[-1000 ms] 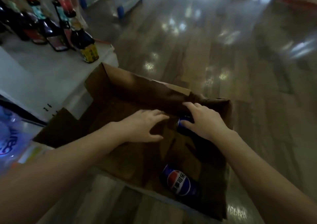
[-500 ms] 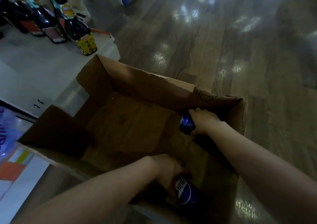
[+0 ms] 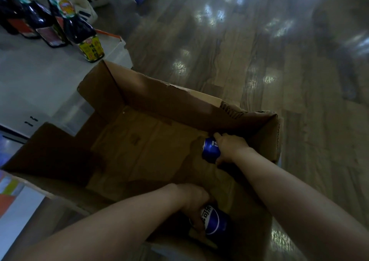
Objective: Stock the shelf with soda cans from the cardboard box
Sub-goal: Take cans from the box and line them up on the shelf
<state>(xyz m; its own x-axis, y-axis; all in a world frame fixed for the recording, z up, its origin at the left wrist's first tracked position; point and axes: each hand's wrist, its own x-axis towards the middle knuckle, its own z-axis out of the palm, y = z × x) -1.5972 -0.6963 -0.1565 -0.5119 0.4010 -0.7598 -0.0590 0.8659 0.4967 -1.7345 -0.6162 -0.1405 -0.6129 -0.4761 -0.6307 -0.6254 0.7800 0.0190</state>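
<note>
1. The wooden floor (image 3: 259,61) fills the top and right of the frame, glossy and dotted with reflected light.
2. The cardboard box (image 3: 159,92) takes up the centre and lower half. It stands open on the floor with its flaps up, and most of its brown bottom is bare.
3. The white shelf (image 3: 40,81) occupies the upper left, just beside the box's far left corner.
4. A cluster of dark sauce bottles (image 3: 77,29) stands upright on the shelf at the upper left edge. The nearest one carries a yellow label.
5. A pair of white shoes (image 3: 87,11) shows behind the bottles at the top left.
6. The left hand (image 3: 193,202), at lower centre, reaches into the box's near right corner, its fingers curled round a Pepsi can (image 3: 214,222).
7. The right hand (image 3: 229,146), at right centre, grasps a second blue can (image 3: 210,150) against the box's far right corner.
8. Both cans are inside the box. The Pepsi can lies low with its round logo facing up, and the second blue can is tilted with one end pointing left.
</note>
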